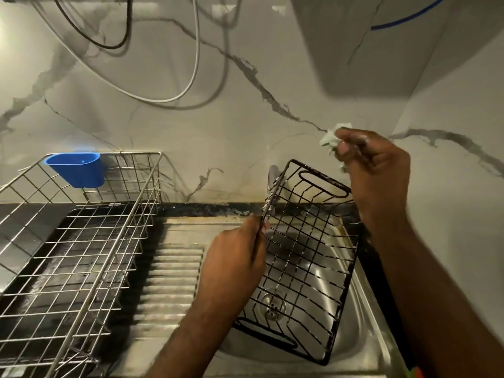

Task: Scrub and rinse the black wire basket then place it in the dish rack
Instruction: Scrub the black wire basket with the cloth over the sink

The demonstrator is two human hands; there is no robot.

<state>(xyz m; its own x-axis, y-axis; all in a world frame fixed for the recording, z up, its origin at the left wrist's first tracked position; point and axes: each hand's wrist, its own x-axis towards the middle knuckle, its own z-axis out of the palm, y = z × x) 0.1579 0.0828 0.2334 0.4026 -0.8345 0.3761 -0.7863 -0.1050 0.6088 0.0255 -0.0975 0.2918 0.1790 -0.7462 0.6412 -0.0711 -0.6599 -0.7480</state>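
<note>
The black wire basket (308, 255) hangs tilted over the steel sink (351, 331), its open side turned toward me. My left hand (234, 263) grips the basket's left rim wire. My right hand (376, 173) is raised above the basket's far right corner and pinches a small pale green scrub pad (328, 139) in its fingertips, apart from the wires. The silver dish rack (81, 241) stands on the counter to the left, with nothing in it.
A blue plastic cup (76, 169) hangs on the dish rack's back edge. The ribbed drainboard (171, 274) lies between rack and sink. The drain (272, 309) shows through the basket. Cables hang on the marble wall, and a white appliance sits high on the right.
</note>
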